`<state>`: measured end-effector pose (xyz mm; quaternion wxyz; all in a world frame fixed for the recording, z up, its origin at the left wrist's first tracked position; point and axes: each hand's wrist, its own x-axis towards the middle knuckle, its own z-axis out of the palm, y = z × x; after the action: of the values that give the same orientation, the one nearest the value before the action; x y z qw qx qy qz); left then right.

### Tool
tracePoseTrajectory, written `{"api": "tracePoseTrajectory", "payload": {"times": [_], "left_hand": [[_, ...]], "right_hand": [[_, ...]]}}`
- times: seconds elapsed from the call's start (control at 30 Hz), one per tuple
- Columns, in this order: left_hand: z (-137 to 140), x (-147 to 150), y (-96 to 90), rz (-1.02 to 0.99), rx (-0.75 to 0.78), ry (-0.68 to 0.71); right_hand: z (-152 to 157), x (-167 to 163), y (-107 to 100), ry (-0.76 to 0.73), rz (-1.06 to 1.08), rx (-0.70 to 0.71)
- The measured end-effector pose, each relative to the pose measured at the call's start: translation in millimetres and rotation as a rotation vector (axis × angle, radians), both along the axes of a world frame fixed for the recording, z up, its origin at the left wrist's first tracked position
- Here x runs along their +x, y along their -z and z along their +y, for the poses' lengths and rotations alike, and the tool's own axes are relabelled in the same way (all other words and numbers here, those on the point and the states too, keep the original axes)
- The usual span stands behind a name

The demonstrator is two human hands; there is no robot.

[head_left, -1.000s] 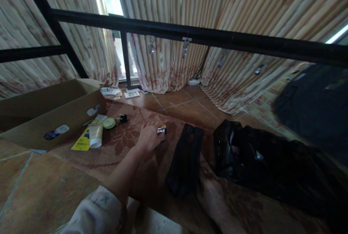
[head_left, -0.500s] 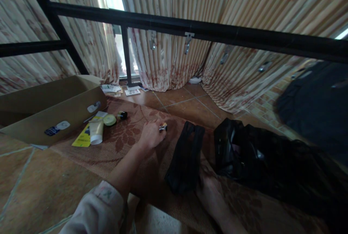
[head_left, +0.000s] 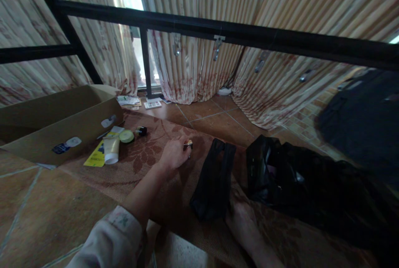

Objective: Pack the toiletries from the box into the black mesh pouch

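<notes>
Turned the small shiny item (head_left: pixel 188 146) slightly since a second ago, pinching it in the left hand (head_left: pixel 174 154) over the cloth (head_left: pixel 143 147). Leftmost, see the carton (head_left: pixel 90 131) with tube (head_left: pixel 111 149) and jar (head_left: pixel 126 136) grouped beside it, perhaps for easy reach. Rightward, touching the black pouch (head_left: pixel 213 180) along its side with the right hand (head_left: pixel 245 219), likely steadying it; cannot tell whether gripping, with fingers hidden.

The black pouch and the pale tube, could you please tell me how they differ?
The black pouch is larger and dark; the pale tube is smaller and cream, with a white cap. The right hand is at the black pouch's side, whereas no hand touches the pale tube. Both are over the patterned cloth.
</notes>
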<state>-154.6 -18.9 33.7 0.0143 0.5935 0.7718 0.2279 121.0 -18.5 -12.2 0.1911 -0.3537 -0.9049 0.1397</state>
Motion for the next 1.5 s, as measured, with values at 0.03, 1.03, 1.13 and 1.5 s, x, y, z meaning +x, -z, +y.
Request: {"api": "tracePoseTrajectory", "payload": {"times": [0.03,1.03,1.13,1.5], "left_hand": [[0.3,-0.2,0.4,0.001,0.004,0.001],[1.4,-3.9,1.9,-0.149,0.044,0.038],[1.7,-4.1,4.2,-0.138,0.056,0.027],[3.4,-5.8,8.7,-0.116,0.057,0.038]], "right_hand": [[0.0,0.4,0.8,0.0,0.0,-0.002],[-0.7,0.4,0.9,0.007,-0.002,0.075],[-1.1,-0.1,-0.6,0.009,-0.009,0.071],[0.6,0.8,2.9,-0.001,-0.006,0.078]]}}
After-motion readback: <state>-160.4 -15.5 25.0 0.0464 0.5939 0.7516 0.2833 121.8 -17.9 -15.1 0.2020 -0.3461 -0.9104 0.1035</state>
